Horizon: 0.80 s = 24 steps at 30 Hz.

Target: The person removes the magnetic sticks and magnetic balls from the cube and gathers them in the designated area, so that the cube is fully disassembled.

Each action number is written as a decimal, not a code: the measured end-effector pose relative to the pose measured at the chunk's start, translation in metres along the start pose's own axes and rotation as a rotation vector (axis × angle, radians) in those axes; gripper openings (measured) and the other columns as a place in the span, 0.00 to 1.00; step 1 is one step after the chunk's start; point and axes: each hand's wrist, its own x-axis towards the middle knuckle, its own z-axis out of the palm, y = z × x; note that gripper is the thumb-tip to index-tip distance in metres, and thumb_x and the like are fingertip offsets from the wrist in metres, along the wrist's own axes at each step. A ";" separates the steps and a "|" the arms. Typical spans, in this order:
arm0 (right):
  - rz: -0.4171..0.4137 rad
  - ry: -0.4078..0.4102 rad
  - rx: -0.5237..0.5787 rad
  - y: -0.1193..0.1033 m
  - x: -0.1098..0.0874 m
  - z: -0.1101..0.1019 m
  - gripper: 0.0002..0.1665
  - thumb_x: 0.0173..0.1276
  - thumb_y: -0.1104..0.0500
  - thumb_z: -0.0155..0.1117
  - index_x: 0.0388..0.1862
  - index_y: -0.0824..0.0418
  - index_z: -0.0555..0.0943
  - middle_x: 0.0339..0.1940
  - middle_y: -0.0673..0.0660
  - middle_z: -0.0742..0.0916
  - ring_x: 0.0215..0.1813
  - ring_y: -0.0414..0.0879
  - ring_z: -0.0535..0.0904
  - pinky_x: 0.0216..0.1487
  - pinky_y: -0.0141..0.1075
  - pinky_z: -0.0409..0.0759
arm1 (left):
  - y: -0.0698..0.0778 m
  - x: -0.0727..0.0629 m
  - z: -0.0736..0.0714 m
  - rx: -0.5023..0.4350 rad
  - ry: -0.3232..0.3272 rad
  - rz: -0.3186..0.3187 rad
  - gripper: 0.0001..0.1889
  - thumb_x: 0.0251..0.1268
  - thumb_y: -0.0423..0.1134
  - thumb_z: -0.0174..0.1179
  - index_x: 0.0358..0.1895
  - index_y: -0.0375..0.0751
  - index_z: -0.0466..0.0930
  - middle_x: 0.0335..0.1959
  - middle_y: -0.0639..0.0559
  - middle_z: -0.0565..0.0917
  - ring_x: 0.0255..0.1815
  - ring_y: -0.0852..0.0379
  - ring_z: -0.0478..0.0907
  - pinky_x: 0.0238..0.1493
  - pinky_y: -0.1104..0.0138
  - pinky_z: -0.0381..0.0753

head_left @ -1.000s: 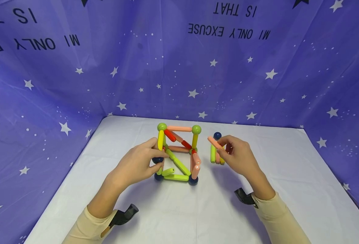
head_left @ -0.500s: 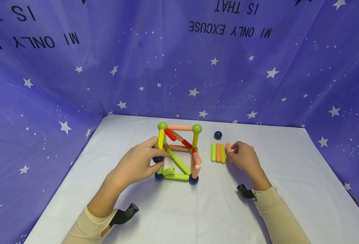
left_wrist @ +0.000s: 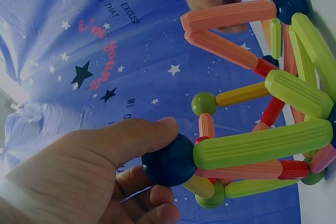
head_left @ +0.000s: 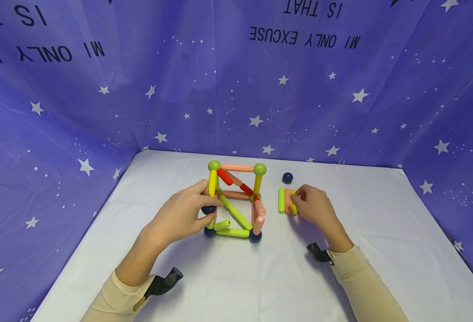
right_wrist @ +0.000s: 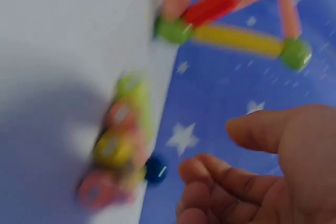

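A box-like frame of magnetic rods and balls stands mid-table, with green balls [head_left: 260,169] at its top and dark blue ones at its front. My left hand [head_left: 180,213] pinches a dark blue ball [left_wrist: 170,159] at the frame's left front between thumb and fingers; a light green rod [left_wrist: 262,144] joins that ball. Right of the frame my right hand [head_left: 314,205] hovers over a row of loose rods, its thumb and fingers apart with nothing between them. The row has a light green rod [head_left: 281,200], a pink rod [head_left: 287,202], a yellow rod [right_wrist: 113,150] and another pink rod [right_wrist: 97,190], blurred.
A loose dark blue ball [head_left: 287,177] lies behind the row of rods. The white tabletop [head_left: 228,281] meets a purple star-printed cloth [head_left: 236,89] at the back and sides. Black wrist cameras [head_left: 164,281] jut from both sleeves.
My right hand has carried a pink rod to the right end of the row, let it go and shifted left above the rods. The left hand has stayed on the blue ball.
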 end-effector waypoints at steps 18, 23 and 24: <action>0.144 -0.366 0.771 -0.061 -0.017 0.034 0.21 0.68 0.50 0.63 0.46 0.66 0.73 0.22 0.54 0.75 0.19 0.45 0.66 0.20 0.33 0.63 | 0.001 0.001 0.000 0.004 -0.015 -0.008 0.10 0.54 0.37 0.71 0.41 0.49 0.89 0.36 0.61 0.70 0.27 0.65 0.67 0.26 0.70 0.71; 0.118 -0.391 0.830 -0.062 -0.015 0.034 0.19 0.69 0.53 0.63 0.47 0.67 0.72 0.20 0.53 0.73 0.20 0.44 0.65 0.21 0.33 0.64 | 0.001 0.000 -0.001 0.004 -0.019 -0.014 0.10 0.54 0.38 0.71 0.42 0.50 0.89 0.36 0.61 0.70 0.27 0.65 0.67 0.25 0.70 0.71; 0.116 -0.394 0.845 -0.063 -0.014 0.033 0.19 0.69 0.54 0.62 0.48 0.68 0.72 0.19 0.53 0.73 0.20 0.44 0.65 0.22 0.33 0.64 | 0.001 0.000 -0.002 0.003 -0.018 -0.015 0.10 0.54 0.38 0.71 0.41 0.50 0.89 0.36 0.61 0.70 0.27 0.65 0.67 0.25 0.70 0.71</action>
